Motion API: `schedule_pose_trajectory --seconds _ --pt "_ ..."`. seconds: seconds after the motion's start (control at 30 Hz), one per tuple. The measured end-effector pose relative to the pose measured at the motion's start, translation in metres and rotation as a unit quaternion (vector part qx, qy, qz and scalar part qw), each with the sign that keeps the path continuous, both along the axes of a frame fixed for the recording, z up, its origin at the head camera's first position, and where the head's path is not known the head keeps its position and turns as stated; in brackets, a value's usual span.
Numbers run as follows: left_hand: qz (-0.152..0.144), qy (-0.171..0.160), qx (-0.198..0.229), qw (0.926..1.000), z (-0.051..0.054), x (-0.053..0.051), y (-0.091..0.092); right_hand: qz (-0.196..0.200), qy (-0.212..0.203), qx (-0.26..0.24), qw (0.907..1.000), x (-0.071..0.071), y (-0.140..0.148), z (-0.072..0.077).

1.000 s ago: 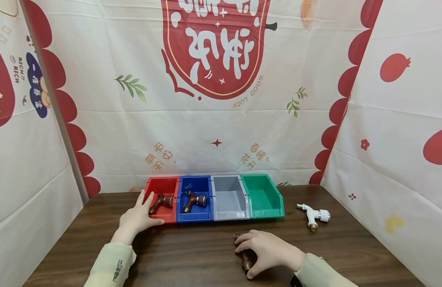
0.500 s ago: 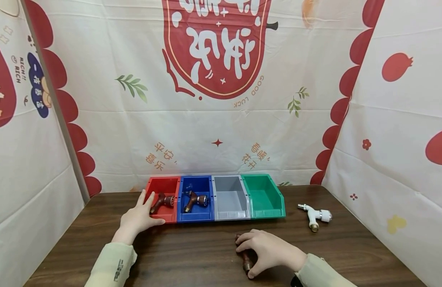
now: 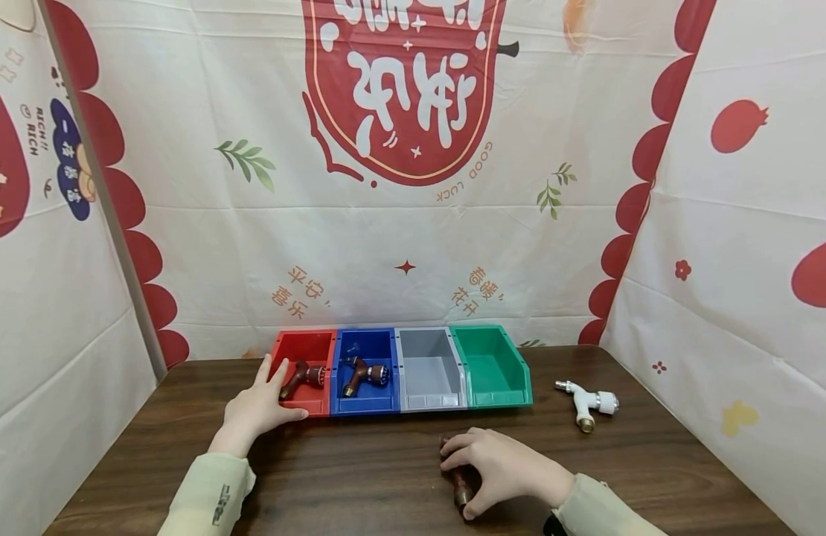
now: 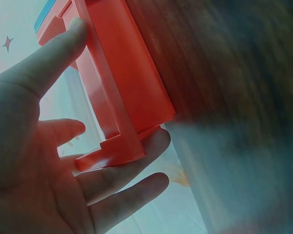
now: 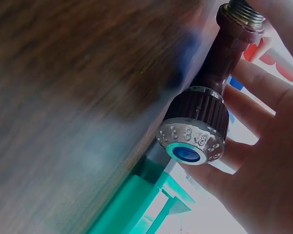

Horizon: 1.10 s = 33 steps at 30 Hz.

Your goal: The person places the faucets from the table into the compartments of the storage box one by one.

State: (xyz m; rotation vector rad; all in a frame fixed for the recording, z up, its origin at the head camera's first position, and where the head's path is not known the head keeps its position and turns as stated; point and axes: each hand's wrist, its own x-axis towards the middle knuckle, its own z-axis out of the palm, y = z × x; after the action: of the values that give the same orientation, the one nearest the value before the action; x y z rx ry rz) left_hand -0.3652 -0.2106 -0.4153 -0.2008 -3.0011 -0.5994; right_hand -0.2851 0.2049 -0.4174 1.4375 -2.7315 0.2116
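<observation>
The left hand (image 3: 255, 409) rests on the red bin (image 3: 315, 406), its thumb on the front edge and fingers along the left side; in the left wrist view the hand (image 4: 44, 180) has its thumb on the red bin's rim (image 4: 105, 78). On the table in front of the bins, the right hand (image 3: 503, 473) curls round a dark brown faucet (image 3: 461, 487). The right wrist view shows this faucet (image 5: 210, 105) with a ribbed knob, a blue centre and a threaded brass end, against the fingers of the right hand (image 5: 263, 131).
One brown faucet (image 3: 303, 375) lies in the red bin, another (image 3: 365, 375) in the blue bin (image 3: 366, 406). Grey (image 3: 433, 402) and green (image 3: 496, 398) bins adjoin them. A white faucet (image 3: 587, 403) lies at the table's right. A printed cloth (image 3: 359, 253) hangs behind.
</observation>
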Motion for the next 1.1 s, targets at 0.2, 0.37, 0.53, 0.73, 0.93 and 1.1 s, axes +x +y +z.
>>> schedule_pose_trajectory --seconds 0.2,0.37,0.53,0.73,0.93,1.1 --pt "-0.001 0.002 0.001 1.0 0.0 0.001 0.001 -0.008 -0.011 0.001 0.9999 0.003 -0.001 0.003" --pt "0.001 0.003 -0.002 1.0 -0.002 0.0 0.0 0.004 0.005 0.001 1.0 0.003 0.0 0.002" --pt "0.002 0.004 -0.001 1.0 -0.004 -0.002 0.0 0.009 0.004 0.0 1.0 0.004 0.0 0.005" --pt "0.001 0.005 -0.001 1.0 -0.004 -0.002 0.0 0.006 -0.002 0.002 1.0 0.005 -0.001 0.007" --pt "0.001 0.001 0.001 1.0 -0.002 -0.001 0.001 0.008 -0.006 0.003 0.9999 0.006 -0.002 0.009" --pt "0.0 0.003 0.001 1.0 -0.002 -0.001 0.001 0.0 -0.014 0.007 0.9999 0.008 -0.003 0.012"
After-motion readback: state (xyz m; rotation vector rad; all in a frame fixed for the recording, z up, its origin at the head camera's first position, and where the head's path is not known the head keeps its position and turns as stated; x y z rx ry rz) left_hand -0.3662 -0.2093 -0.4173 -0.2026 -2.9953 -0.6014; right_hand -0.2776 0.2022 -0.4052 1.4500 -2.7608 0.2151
